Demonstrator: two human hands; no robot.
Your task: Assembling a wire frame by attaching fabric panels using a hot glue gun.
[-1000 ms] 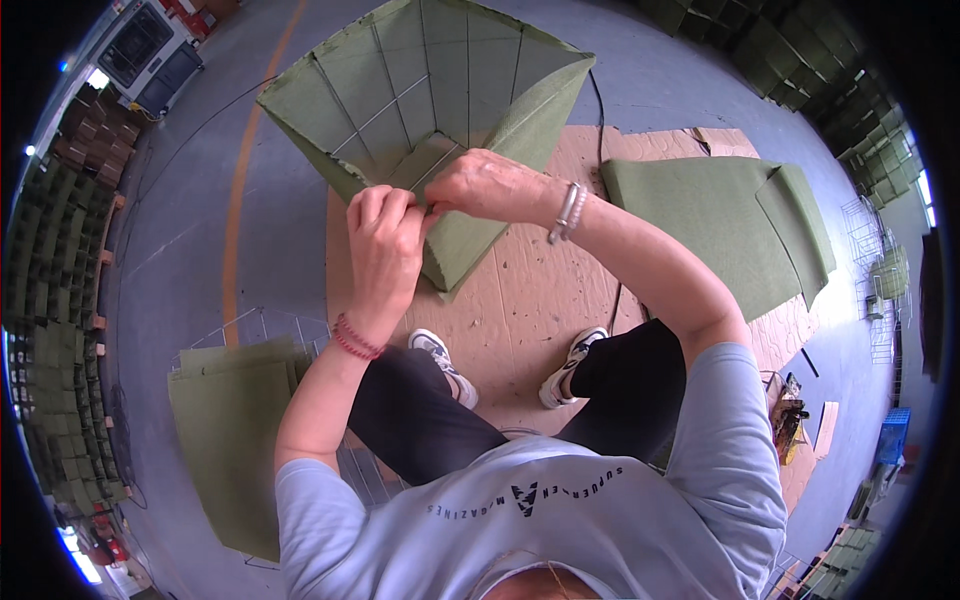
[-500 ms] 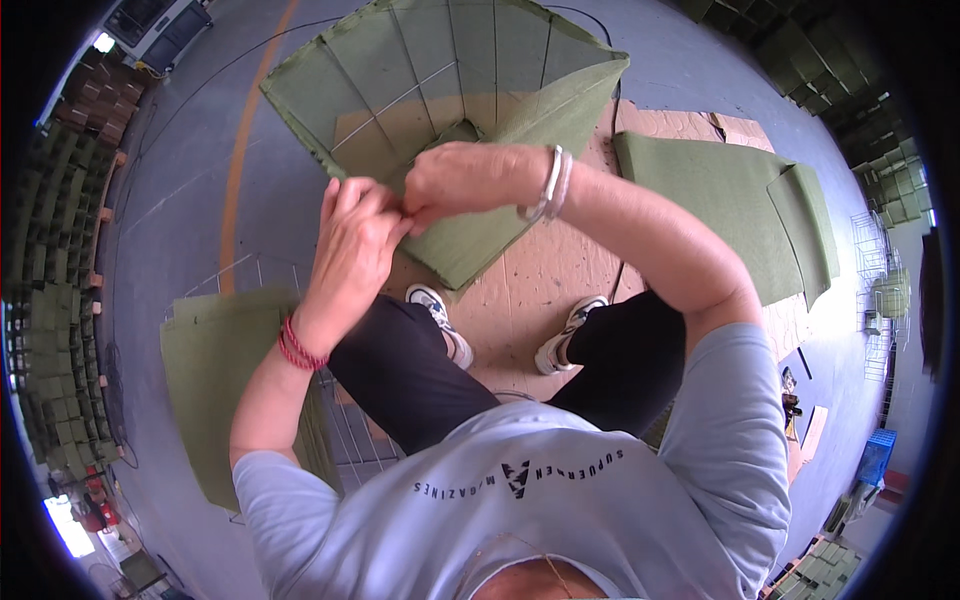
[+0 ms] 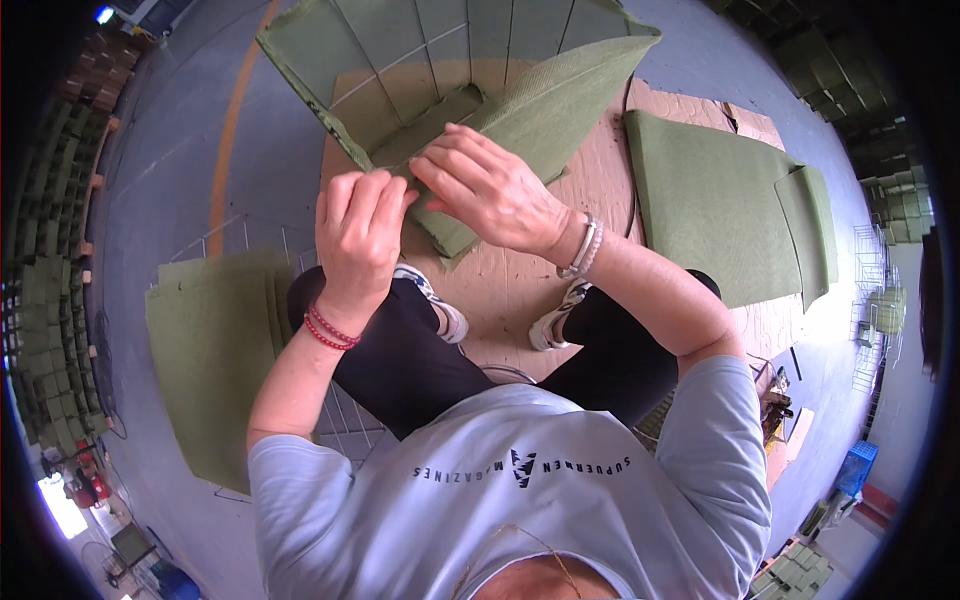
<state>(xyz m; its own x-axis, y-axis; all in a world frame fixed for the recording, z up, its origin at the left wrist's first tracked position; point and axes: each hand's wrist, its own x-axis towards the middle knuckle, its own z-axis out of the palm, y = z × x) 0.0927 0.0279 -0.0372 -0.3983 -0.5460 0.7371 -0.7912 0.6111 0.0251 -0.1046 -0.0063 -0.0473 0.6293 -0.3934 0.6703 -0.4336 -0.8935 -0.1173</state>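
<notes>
A green fabric cover (image 3: pixel 570 100) lies over a wire frame (image 3: pixel 430 45), a wide basket-like form with thin metal ribs, standing in front of me. At its near corner my left hand (image 3: pixel 358 225) is closed, fingers curled and pinching the cover's edge. Close beside it, my right hand (image 3: pixel 490 190) bends its fingers over the same edge, thumb and fingertips gripping the cloth. The fingertips of both hands almost meet. Whatever small part sits between them is hidden. A flap of the cover hangs below the hands, near my shoes.
Cardboard (image 3: pixel 500 300) lies on the floor under my feet. On the right rests a folded green fabric piece (image 3: pixel 720 210); on the left, a stack of green fabric sheets (image 3: pixel 215 370) sits on wire grids. Stacked green goods (image 3: pixel 50 300) line the left side. A blue crate (image 3: pixel 857 467) stands far right.
My right hand has turned, and its wrist has dropped nearer to me and rightward. Its fingers now spread over the edge rather than making a fist. The left hand stays at the corner.
</notes>
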